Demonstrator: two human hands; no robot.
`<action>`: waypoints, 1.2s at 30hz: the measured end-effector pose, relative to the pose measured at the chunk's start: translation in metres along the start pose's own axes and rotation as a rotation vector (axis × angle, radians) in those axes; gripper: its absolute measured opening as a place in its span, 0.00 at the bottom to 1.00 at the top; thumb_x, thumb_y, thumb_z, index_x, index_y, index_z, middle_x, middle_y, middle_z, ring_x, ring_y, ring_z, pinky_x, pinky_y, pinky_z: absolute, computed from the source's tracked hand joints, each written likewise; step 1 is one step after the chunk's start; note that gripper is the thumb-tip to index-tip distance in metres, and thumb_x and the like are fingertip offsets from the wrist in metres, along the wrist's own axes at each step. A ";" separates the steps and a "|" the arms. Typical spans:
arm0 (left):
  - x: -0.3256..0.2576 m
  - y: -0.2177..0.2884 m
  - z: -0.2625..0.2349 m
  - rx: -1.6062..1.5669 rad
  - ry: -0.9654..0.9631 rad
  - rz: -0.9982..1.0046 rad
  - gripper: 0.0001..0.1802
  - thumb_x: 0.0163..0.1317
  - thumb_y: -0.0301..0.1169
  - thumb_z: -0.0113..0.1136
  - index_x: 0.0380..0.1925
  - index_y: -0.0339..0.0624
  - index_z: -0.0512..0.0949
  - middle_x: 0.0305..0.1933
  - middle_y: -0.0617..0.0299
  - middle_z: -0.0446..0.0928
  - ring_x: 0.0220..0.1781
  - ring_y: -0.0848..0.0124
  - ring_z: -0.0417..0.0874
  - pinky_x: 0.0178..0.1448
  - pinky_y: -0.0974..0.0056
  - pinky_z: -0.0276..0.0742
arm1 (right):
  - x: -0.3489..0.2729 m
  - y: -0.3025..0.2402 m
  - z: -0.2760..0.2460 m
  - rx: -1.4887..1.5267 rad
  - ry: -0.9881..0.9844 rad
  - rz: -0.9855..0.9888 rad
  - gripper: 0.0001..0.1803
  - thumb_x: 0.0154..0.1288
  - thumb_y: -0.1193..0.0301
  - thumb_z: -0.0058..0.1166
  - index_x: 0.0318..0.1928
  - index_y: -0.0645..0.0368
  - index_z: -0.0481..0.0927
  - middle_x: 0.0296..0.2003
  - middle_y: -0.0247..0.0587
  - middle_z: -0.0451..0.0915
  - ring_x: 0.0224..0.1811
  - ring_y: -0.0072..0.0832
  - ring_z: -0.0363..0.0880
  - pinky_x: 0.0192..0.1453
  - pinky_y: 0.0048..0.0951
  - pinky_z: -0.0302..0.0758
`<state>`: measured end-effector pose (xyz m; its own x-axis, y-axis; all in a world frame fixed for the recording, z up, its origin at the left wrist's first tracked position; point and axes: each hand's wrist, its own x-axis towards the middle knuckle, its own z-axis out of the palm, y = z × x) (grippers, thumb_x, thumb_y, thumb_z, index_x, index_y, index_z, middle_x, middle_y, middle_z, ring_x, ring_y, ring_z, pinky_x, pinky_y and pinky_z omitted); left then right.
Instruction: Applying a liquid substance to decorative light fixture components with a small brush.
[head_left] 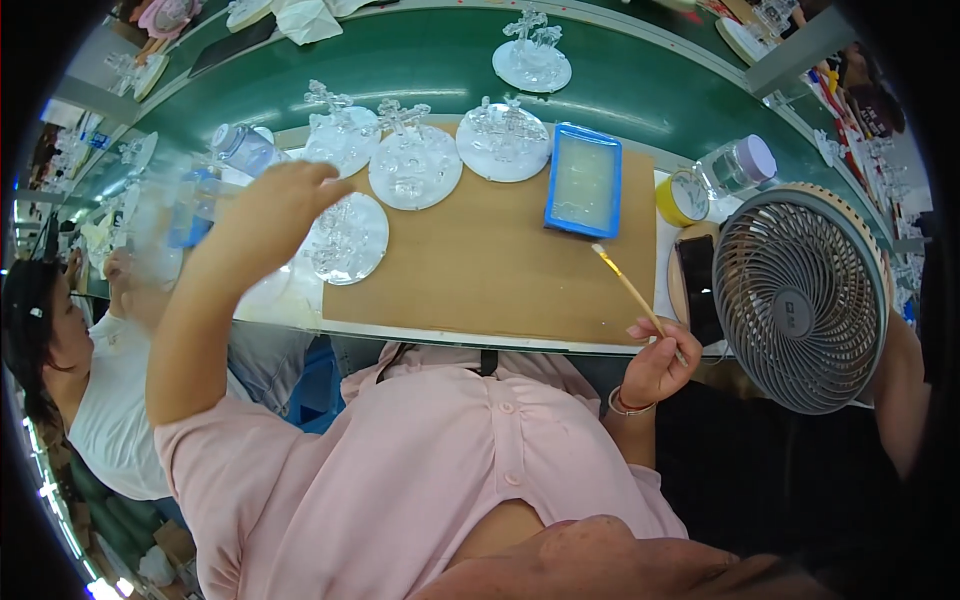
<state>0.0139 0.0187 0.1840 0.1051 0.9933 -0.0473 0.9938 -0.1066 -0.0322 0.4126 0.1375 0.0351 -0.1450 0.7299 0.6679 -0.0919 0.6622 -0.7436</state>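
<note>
My right hand [660, 365] grips a thin wooden paintbrush [630, 285] near the table's front edge, its pale bristles pointing up and left. Just beyond the bristles lies a blue-rimmed tray [585, 185] with a pale, wet-looking inside. Over on the left, my left hand [290, 205] is raised with its fingers apart and nothing visible between them. Partly behind it sits a white round base with clear plastic figures [350, 240]. Similar bases stand farther back: one [345, 138] at the left, another [415, 170] in the middle and a third [503, 140] beside the tray.
Brown cardboard [480, 270] covers the table before me. A grey fan [800, 300], a dark phone [698, 285], a yellow tape roll [683, 198] and a lilac-lidded jar [738, 165] stand right. Another base [532, 65] rests on the green surface behind. A co-worker [110, 390] sits left.
</note>
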 end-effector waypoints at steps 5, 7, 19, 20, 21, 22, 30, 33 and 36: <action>-0.017 -0.018 0.033 0.154 0.071 0.167 0.13 0.51 0.24 0.54 0.39 0.41 0.77 0.44 0.56 0.77 0.52 0.58 0.77 0.60 0.56 0.71 | 0.005 -0.007 0.001 -0.037 0.029 0.043 0.12 0.75 0.67 0.40 0.47 0.64 0.66 0.34 0.53 0.79 0.27 0.29 0.77 0.36 0.27 0.77; -0.019 -0.025 0.035 0.199 0.035 0.226 0.09 0.50 0.25 0.54 0.34 0.41 0.76 0.42 0.57 0.77 0.51 0.60 0.77 0.60 0.57 0.71 | 0.006 -0.009 0.004 -0.053 0.029 0.034 0.11 0.75 0.68 0.40 0.47 0.64 0.64 0.34 0.54 0.79 0.27 0.29 0.78 0.36 0.27 0.77; 0.003 0.055 0.012 -0.284 0.283 -0.077 0.10 0.53 0.33 0.68 0.33 0.43 0.80 0.27 0.57 0.81 0.28 0.60 0.82 0.33 0.61 0.75 | 0.034 -0.011 0.006 -0.149 0.092 -0.054 0.09 0.74 0.70 0.43 0.41 0.65 0.66 0.28 0.50 0.78 0.27 0.27 0.76 0.37 0.27 0.75; 0.009 0.063 0.018 -0.310 0.324 -0.085 0.11 0.54 0.34 0.68 0.35 0.42 0.80 0.26 0.56 0.81 0.26 0.59 0.82 0.30 0.61 0.75 | 0.038 -0.009 0.007 -0.162 0.060 -0.050 0.09 0.73 0.71 0.44 0.41 0.65 0.66 0.29 0.50 0.78 0.28 0.27 0.76 0.38 0.27 0.76; 0.016 0.070 0.027 -0.315 0.320 -0.079 0.11 0.54 0.34 0.68 0.35 0.42 0.80 0.26 0.56 0.81 0.26 0.59 0.82 0.30 0.61 0.75 | 0.040 -0.007 0.008 -0.181 0.026 -0.048 0.08 0.73 0.72 0.45 0.41 0.65 0.66 0.29 0.49 0.78 0.28 0.27 0.77 0.38 0.27 0.76; 0.022 0.076 0.037 -0.354 0.355 -0.100 0.10 0.56 0.35 0.67 0.35 0.44 0.79 0.26 0.57 0.80 0.27 0.59 0.81 0.30 0.60 0.74 | 0.040 -0.001 0.008 -0.139 0.026 -0.046 0.07 0.72 0.74 0.47 0.41 0.67 0.67 0.31 0.48 0.79 0.28 0.26 0.77 0.38 0.25 0.76; 0.049 0.095 0.076 -0.492 0.582 -0.126 0.17 0.56 0.35 0.67 0.44 0.43 0.78 0.37 0.57 0.81 0.39 0.60 0.82 0.39 0.60 0.77 | 0.066 0.024 0.029 -0.300 -0.008 0.157 0.05 0.69 0.75 0.53 0.38 0.65 0.74 0.28 0.39 0.81 0.25 0.17 0.77 0.32 0.17 0.74; 0.041 0.094 0.089 -0.531 0.568 -0.179 0.17 0.55 0.32 0.68 0.45 0.43 0.78 0.39 0.56 0.81 0.41 0.59 0.82 0.42 0.60 0.77 | 0.072 0.037 0.032 -0.458 -0.074 0.078 0.07 0.68 0.73 0.54 0.37 0.65 0.74 0.25 0.37 0.81 0.24 0.16 0.76 0.30 0.17 0.73; 0.032 0.096 0.096 -0.577 0.586 -0.201 0.18 0.54 0.28 0.68 0.46 0.43 0.79 0.43 0.56 0.81 0.44 0.59 0.82 0.44 0.60 0.78 | 0.081 0.033 0.041 -0.502 -0.126 0.104 0.08 0.67 0.72 0.56 0.35 0.64 0.75 0.23 0.36 0.81 0.22 0.15 0.76 0.28 0.16 0.72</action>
<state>0.1090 0.0365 0.0833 -0.2314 0.8701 0.4352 0.8418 -0.0451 0.5379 0.3571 0.2111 0.0634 -0.2482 0.7908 0.5595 0.4077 0.6091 -0.6802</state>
